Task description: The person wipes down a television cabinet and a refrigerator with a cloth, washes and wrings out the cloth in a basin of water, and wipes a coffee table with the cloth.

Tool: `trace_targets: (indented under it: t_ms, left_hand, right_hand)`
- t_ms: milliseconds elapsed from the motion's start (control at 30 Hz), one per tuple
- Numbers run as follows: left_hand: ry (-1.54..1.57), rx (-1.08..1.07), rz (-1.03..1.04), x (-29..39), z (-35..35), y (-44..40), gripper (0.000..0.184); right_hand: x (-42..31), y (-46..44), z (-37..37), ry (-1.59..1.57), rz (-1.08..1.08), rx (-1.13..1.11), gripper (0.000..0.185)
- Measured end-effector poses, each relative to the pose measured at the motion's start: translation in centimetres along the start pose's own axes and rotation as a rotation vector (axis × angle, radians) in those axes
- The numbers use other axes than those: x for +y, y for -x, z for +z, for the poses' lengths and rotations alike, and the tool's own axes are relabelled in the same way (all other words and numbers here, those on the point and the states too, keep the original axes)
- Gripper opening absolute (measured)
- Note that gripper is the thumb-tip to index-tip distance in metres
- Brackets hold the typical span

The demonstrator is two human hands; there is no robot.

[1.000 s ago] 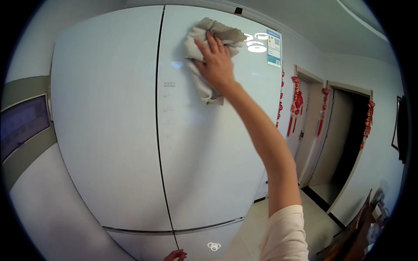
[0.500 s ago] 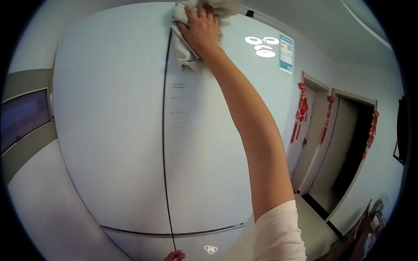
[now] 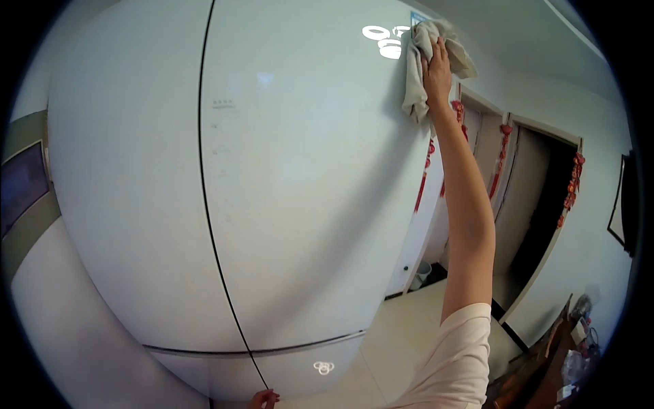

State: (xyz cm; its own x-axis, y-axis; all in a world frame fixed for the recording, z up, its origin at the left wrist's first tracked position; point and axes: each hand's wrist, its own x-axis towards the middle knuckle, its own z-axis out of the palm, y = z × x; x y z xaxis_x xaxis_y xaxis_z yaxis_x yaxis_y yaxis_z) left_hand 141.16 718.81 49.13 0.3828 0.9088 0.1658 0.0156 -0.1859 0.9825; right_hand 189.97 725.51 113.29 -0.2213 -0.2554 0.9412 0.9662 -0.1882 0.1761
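Note:
At the upper right edge of a large white refrigerator (image 3: 306, 204), my right hand (image 3: 437, 75) presses a bunched pale grey-beige cloth (image 3: 417, 82) against the door, its arm stretched up. Folds of the cloth hang below the fingers and stick out past the door's edge. Partly behind the cloth is a blue-and-white label (image 3: 417, 18). Low in the view, my left hand (image 3: 264, 399) shows only in part, near the refrigerator's lower front. Its fingers are curled together, and whether anything is in them is hidden.
A dark seam (image 3: 202, 136) divides the refrigerator doors. Right of it are a dark doorway (image 3: 545, 198), red hanging decorations (image 3: 573, 184) and a bucket (image 3: 421, 274) on the floor. Piled items (image 3: 572, 354) stand at the lower right. A wall recess (image 3: 24, 180) lies left.
My right hand and the cloth have moved from the top of the door seam rightward to the door's outer edge. The view has shifted to the right. My left hand stays low.

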Motion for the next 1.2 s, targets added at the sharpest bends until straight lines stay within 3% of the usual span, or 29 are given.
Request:
trace_targets:
  t_ms: [133,200,267,333,400,500,567,600,633,667,700,733,800,900,1033,1100,1200]
  left_hand:
    - [0.040,-0.051,-0.040,-1.3,2.2,0.3,0.027]
    - [0.035,-0.110,-0.068,-1.5,3.3,0.1,0.028]
    - [-0.011,-0.176,-0.111,-1.2,4.6,-0.1,0.029]
    - [0.060,-0.181,-0.024,-1.6,6.7,-0.8,0.021]
    - [0.090,-0.164,0.021,-0.7,7.6,0.0,0.016]
    - [0.118,-0.139,0.076,0.8,9.6,0.7,0.015]
    - [0.156,-0.110,0.093,-0.1,10.5,1.4,0.015]
    - [0.164,-0.104,0.056,0.1,10.9,1.9,0.015]
    - [0.170,-0.095,0.018,0.7,11.5,2.3,0.015]
    - [0.176,-0.087,-0.018,0.9,12.0,2.8,0.015]
    - [0.186,-0.085,-0.034,0.7,12.6,3.3,0.015]
    - [0.199,-0.084,-0.044,0.4,13.2,3.6,0.015]
    - [0.206,-0.080,-0.043,0.2,14.5,4.1,0.016]
    - [0.196,-0.064,-0.026,-0.3,15.9,4.8,0.016]
    - [0.192,-0.036,-0.019,-0.9,17.5,5.8,0.017]
    - [0.184,-0.026,-0.029,-0.8,17.4,6.1,0.017]
    - [0.214,0.010,-0.053,-0.5,17.6,6.2,0.017]
  right_hand:
    - [-3.8,11.3,-5.4,-0.047,-0.100,-0.203,0.070]
    - [-7.8,18.5,-8.9,-0.096,-0.031,-0.314,0.076]
    - [-9.0,29.0,-11.3,-0.110,-0.120,-0.402,0.066]
    - [-11.2,39.6,-15.7,-0.178,-0.179,-0.613,0.051]
    - [-15.2,41.6,-20.7,-0.689,0.582,-1.160,0.043]
    - [-12.9,44.2,-20.8,-0.537,0.133,-1.303,0.037]
    - [-9.3,42.6,-18.9,-0.533,-0.124,-0.892,0.034]
    - [-11.2,33.0,-18.5,-0.166,0.122,-1.338,0.035]
    - [-8.1,33.9,-16.7,-0.294,0.279,-0.938,0.037]
    - [-4.6,32.4,-14.8,-0.320,-0.060,-0.592,0.042]
    - [-4.5,27.5,-13.7,-0.370,-0.030,-0.413,0.050]
    - [-4.0,24.9,-12.2,-0.159,-0.026,-0.350,0.061]
    - [-4.0,19.9,-11.7,-0.214,-0.051,-0.342,0.072]
    - [-4.6,21.6,-9.8,-0.237,-0.158,-0.266,0.071]
    - [-6.3,33.5,-12.9,-0.313,-0.173,-0.352,0.055]
    - [-6.5,43.8,-16.9,-0.184,-0.272,-0.727,0.048]
    - [-9.9,52.3,-23.3,-0.883,0.030,-1.170,0.046]
